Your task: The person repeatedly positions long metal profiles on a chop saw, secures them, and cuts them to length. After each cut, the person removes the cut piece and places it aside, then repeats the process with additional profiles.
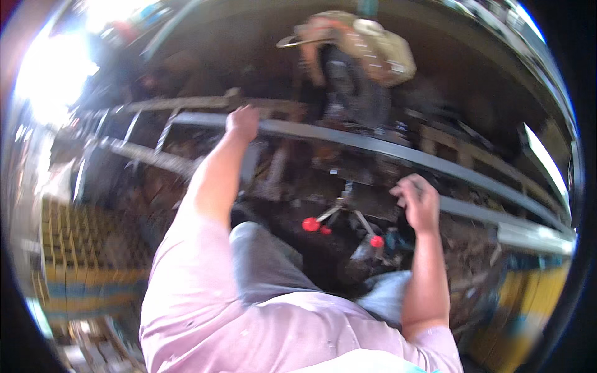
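My left hand (242,122) is closed in a fist at a long grey metal bar (348,138), which runs across from the left to the far right. My right hand (418,198) is on the near side of that bar, its fingers loosely curled and apart, with nothing visible in them. Beside its wrist begins a second pale metal bar (491,214); whether the hand touches it, I cannot tell. Levers with red ball knobs (311,224) stick up between my arms, close to my legs. Motion blur softens both hands.
Beyond the long bar stands a machine with a dark wheel (348,78) and a beige-orange housing (392,59). A ladder-like metal frame (146,152) lies at left. Yellow stacks with blue bands (87,273) stand at lower left, and a yellow-and-blue stack (522,304) at lower right.
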A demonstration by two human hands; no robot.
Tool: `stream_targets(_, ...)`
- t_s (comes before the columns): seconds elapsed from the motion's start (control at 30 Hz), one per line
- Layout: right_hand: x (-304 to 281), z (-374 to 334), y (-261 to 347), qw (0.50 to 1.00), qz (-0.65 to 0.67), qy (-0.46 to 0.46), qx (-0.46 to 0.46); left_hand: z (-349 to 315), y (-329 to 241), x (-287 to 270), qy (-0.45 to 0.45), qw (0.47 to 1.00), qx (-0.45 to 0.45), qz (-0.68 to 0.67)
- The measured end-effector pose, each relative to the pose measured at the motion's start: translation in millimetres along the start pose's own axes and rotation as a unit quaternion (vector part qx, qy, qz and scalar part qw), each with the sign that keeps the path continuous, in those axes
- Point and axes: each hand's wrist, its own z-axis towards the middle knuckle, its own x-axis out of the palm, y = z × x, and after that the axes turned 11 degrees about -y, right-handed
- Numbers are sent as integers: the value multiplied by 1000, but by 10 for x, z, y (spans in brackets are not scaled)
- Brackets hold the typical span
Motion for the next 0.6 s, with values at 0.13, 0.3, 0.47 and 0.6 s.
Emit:
stream_targets(0.13,-148,-95,6,999,-1,20,-34,-228,31,-67,-45,992,-109,54)
stream_targets(0.3,-104,-135,157,997,1,35,-64,-167,-886,-428,-5,996,49,-80)
stream_targets(0.47,14,-98,169,996,-5,50,-76,-136,-1098,-378,-41,994,78,-57)
stream_targets(0.6,125,-33,202,995,-8,55,-88,-85,-907,-339,-14,996,62,-66)
